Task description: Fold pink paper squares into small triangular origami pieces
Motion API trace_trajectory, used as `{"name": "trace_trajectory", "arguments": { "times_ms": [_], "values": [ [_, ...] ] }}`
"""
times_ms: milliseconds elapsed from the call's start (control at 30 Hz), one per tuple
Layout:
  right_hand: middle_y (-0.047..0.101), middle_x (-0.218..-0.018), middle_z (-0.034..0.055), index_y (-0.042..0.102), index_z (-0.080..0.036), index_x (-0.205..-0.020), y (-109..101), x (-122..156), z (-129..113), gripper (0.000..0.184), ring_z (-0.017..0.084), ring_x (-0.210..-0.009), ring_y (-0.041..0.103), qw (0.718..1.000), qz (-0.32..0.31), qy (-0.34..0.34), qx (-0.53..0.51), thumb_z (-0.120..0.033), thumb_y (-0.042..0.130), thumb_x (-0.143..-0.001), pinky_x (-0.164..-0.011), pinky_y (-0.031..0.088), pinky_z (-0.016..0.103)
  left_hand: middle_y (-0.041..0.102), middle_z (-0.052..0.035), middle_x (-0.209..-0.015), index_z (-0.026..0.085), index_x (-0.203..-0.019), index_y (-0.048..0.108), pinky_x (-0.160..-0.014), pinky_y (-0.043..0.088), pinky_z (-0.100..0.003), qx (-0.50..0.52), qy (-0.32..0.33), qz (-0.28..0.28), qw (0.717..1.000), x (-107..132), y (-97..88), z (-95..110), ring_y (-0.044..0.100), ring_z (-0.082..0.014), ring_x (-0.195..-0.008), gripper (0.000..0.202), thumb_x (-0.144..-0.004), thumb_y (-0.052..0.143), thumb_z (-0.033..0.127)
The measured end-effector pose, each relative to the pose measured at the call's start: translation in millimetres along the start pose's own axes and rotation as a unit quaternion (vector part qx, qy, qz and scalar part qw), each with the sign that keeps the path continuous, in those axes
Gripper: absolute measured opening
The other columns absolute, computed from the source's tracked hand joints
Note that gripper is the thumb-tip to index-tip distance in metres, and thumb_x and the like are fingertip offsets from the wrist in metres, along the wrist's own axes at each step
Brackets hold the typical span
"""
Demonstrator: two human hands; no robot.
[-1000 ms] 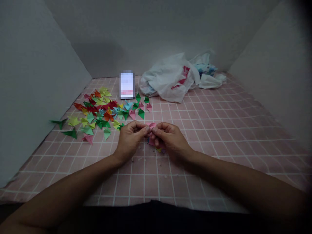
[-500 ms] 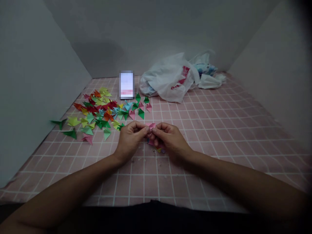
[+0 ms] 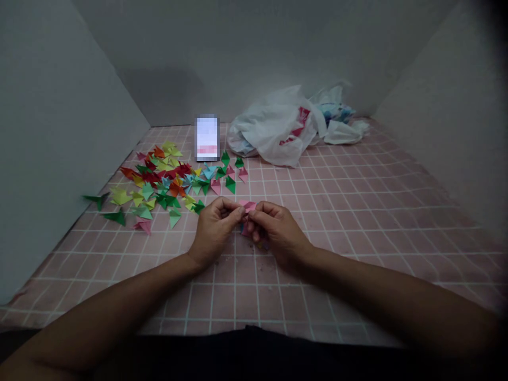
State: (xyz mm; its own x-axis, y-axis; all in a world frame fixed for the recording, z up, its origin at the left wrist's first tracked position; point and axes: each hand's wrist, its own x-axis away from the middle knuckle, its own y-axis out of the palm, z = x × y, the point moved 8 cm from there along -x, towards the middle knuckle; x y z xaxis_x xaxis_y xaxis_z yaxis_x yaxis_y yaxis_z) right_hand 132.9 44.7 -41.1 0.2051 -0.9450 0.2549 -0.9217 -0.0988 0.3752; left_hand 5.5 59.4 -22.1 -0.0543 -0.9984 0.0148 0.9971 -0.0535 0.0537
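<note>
Between my fingertips is a small pink folded paper (image 3: 248,205), held up over the middle of the table. My left hand (image 3: 217,225) pinches its left side with thumb and forefinger. On the other side, my right hand (image 3: 275,227) grips it with thumb and forefinger, the other fingers curled below. Small bits of coloured paper (image 3: 245,229) show partly under my right hand; their shape is mostly hidden. Left of my hands lies a loose pile of folded paper pieces (image 3: 162,198) in green, yellow, red, orange, blue and pink.
A phone with a lit, blurred screen (image 3: 207,138) stands behind the pile. White plastic bags (image 3: 273,129) lie crumpled near the back wall. The table has a pink checked cloth (image 3: 357,238), and grey walls (image 3: 254,47) enclose it on three sides.
The pink paper is turned slightly between my fingers and shows more of its surface. My right hand has shifted a little, covering more of the coloured bits below it.
</note>
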Motion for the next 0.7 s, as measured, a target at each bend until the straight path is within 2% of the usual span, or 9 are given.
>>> {"name": "trace_trajectory", "arguments": {
  "times_ms": [200, 400, 700],
  "values": [
    [0.064, -0.060, -0.0015, 0.054, -0.020, -0.065, 0.7, 1.1, 0.5, 0.024, 0.008, -0.044, 0.050, 1.000, -0.010, 0.006, 0.008, -0.029, 0.070, -0.080, -0.042, 0.030, 0.022, 0.068, 0.0003, -0.071, 0.015, -0.078, 0.064, -0.067, 0.053, -0.026, 0.008, -0.015, 0.006, 1.000, -0.4, -0.6, -0.9, 0.065, -0.0123, -0.067, 0.021, -0.076, 0.078, 0.031],
    [0.065, -0.059, -0.0027, 0.052, -0.021, -0.069, -0.2, -2.7, -1.3, 0.023, 0.008, -0.044, 0.051, 1.000, -0.014, -0.009, -0.018, -0.027, 0.074, -0.076, -0.046, 0.035, 0.023, 0.066, 0.0011, -0.068, 0.016, -0.075, 0.063, -0.062, 0.052, -0.025, 0.001, -0.004, -0.011, 1.000, 0.2, 2.6, 1.9, 0.063, -0.0118, -0.062, 0.022, -0.074, 0.079, 0.031],
    [0.065, -0.058, -0.0023, 0.051, -0.021, -0.067, -1.6, -0.1, -5.1, 0.027, 0.007, -0.043, 0.050, 1.000, 0.004, -0.015, 0.007, -0.030, 0.074, -0.077, -0.043, 0.034, 0.023, 0.070, -0.0012, -0.071, 0.015, -0.078, 0.065, -0.064, 0.054, -0.026, 0.035, -0.041, -0.022, 0.998, -0.6, 2.7, -5.0, 0.065, -0.0123, -0.063, 0.026, -0.076, 0.079, 0.037]
  ]
}}
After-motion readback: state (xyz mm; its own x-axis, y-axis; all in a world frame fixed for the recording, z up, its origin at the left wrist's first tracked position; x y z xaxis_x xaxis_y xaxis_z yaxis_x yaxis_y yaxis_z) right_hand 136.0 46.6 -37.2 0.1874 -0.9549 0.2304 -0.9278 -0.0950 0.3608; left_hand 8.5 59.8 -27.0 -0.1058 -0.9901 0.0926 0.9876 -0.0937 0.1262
